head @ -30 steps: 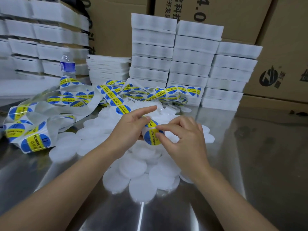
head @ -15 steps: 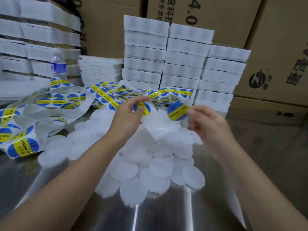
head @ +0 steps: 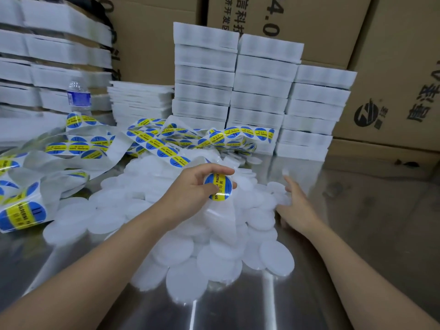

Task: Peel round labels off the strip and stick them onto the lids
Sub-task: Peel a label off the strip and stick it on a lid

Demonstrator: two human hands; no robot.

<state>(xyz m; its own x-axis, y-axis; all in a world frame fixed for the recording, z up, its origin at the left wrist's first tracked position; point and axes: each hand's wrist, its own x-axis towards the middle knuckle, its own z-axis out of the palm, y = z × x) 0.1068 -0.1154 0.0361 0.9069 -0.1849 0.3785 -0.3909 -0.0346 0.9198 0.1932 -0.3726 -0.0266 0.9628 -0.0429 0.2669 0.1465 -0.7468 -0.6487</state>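
A heap of white round lids (head: pixel 183 248) lies on the steel table in front of me. The long label strip (head: pixel 152 145), carrying blue and yellow round labels, winds from the left side across the back of the heap. My left hand (head: pixel 195 186) grips the strip's near end above the heap, fingers and thumb curled round a blue and yellow label (head: pixel 220 188) that faces me. My right hand (head: pixel 296 207) lies with straight fingers on the lids at the heap's right edge. No peeled label shows in or under that hand.
Stacks of white flat packs (head: pixel 262 86) stand behind the heap, with more stacks (head: pixel 54 51) at the left. A water bottle (head: pixel 78 97) stands at the back left. Cardboard boxes (head: pixel 400 67) wall off the back and right. Bare steel table (head: pixel 357 246) lies to the right.
My right hand pinched and peeled a label off the strip, lifted it, then dropped to the right onto the lids; that label is out of sight. My left hand now shows another label.
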